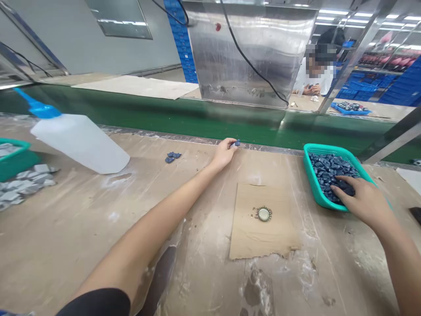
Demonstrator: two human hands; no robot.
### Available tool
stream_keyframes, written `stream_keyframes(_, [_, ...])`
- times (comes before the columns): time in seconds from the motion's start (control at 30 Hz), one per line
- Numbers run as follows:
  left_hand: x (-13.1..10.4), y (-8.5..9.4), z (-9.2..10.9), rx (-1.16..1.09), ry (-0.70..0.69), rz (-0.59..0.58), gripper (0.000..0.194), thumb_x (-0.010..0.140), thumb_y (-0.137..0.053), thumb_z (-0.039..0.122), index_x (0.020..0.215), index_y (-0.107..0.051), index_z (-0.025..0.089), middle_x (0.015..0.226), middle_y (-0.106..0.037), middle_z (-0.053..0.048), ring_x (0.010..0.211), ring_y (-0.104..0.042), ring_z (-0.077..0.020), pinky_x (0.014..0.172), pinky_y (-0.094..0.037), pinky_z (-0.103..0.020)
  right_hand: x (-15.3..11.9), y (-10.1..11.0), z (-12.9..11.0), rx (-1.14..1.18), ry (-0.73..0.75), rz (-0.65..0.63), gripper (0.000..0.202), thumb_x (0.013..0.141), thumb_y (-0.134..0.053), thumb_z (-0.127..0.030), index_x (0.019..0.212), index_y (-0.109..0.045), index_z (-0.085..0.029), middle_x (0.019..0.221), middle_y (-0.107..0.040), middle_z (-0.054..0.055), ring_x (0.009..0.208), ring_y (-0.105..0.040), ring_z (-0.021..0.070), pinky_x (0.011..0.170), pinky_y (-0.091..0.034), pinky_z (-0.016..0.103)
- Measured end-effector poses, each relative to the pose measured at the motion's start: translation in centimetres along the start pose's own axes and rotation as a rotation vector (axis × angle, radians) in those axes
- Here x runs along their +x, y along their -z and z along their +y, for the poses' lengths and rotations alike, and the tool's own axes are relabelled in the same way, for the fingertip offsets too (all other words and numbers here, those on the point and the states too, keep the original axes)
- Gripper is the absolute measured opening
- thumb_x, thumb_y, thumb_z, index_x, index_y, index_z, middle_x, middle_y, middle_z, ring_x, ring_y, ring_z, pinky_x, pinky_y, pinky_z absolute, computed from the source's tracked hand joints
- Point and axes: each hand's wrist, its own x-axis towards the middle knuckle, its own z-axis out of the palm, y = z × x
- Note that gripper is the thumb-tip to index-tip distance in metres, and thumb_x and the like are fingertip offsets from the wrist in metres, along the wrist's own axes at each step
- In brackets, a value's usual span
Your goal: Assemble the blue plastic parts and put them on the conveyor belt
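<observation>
My left hand is stretched forward near the far edge of the table, pinching a small dark blue piece that looks like a stone or plastic chip. At the right, my right hand reaches over the rim of a green basket full of similar dark blue pieces. Its thumb and fingers curl around some of them; the fingertips are partly hidden. Between my hands, a bottle cap lies hollow side up on a square of cardboard. A few blue pieces rest left of my left hand.
A white squeeze bottle with a blue nozzle lies tilted at the left. Beside it are grey-white chips and another green basket. A green belt runs behind the table. Across it, a person works near a blue tray.
</observation>
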Motion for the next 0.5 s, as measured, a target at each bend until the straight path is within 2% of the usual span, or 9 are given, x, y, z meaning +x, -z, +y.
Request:
stream_keyframes(0.1, [3.0, -0.4, -1.0, 0.115, -0.029, 0.04, 0.033, 0.077, -0.045, 0.008, 0.109, -0.054, 0.011, 0.116, -0.056, -0.01, 0.108, -0.05, -0.0187, 0.097, -0.037, -0.032, 0.2, -0.3, 0.3, 0.018, 0.005, 0.039, 0.037, 0.081, -0.049, -0.037, 0.106, -0.06, -0.013, 0.095, -0.061, 0.013, 0.089, -0.055, 0.0279, 0.079, -0.043, 0.036])
stream_keyframes(0.2, [4.7, -0.7, -2.2, 0.199, -0.055, 0.033, 0.036, 0.078, -0.039, 0.006, 0.11, -0.055, 0.011, 0.121, -0.052, -0.011, 0.118, -0.041, -0.0232, 0.104, -0.028, -0.04, 0.3, -0.8, 0.5, 0.049, 0.04, 0.104, 0.038, 0.079, -0.048, -0.037, 0.105, -0.061, -0.012, 0.09, -0.062, 0.012, 0.086, -0.055, 0.0278, 0.079, -0.043, 0.037])
stream_keyframes(0.3, [5.0, -1.1, -3.3, 0.264, -0.057, 0.024, 0.04, 0.081, -0.035, 0.009, 0.117, -0.051, 0.01, 0.129, -0.045, -0.013, 0.126, -0.031, -0.0283, 0.105, -0.023, -0.047, 0.2, -1.1, 0.5, 0.064, 0.06, 0.144, 0.039, 0.077, -0.049, -0.036, 0.104, -0.061, -0.011, 0.089, -0.062, 0.012, 0.087, -0.055, 0.0283, 0.08, -0.043, 0.039])
stream_keyframes(0.37, [4.8, -1.2, -3.6, 0.335, -0.063, 0.039, 0.045, 0.082, -0.036, 0.012, 0.126, -0.042, 0.011, 0.135, -0.038, -0.013, 0.128, -0.026, -0.0288, 0.105, -0.023, -0.047, 0.1, -1.2, 0.4, 0.06, 0.06, 0.153, 0.039, 0.077, -0.049, -0.035, 0.104, -0.061, -0.01, 0.089, -0.062, 0.012, 0.087, -0.055, 0.0283, 0.08, -0.043, 0.039])
stream_keyframes(0.5, [4.0, -0.9, -3.0, 0.49, -0.067, 0.079, 0.05, 0.083, -0.035, 0.016, 0.133, -0.032, 0.009, 0.137, -0.034, -0.016, 0.127, -0.028, -0.0273, 0.103, -0.028, -0.043, 0.1, -1.3, 0.6, 0.054, 0.071, 0.154, 0.038, 0.079, -0.049, -0.034, 0.105, -0.061, -0.009, 0.088, -0.062, 0.012, 0.087, -0.055, 0.0275, 0.08, -0.043, 0.038])
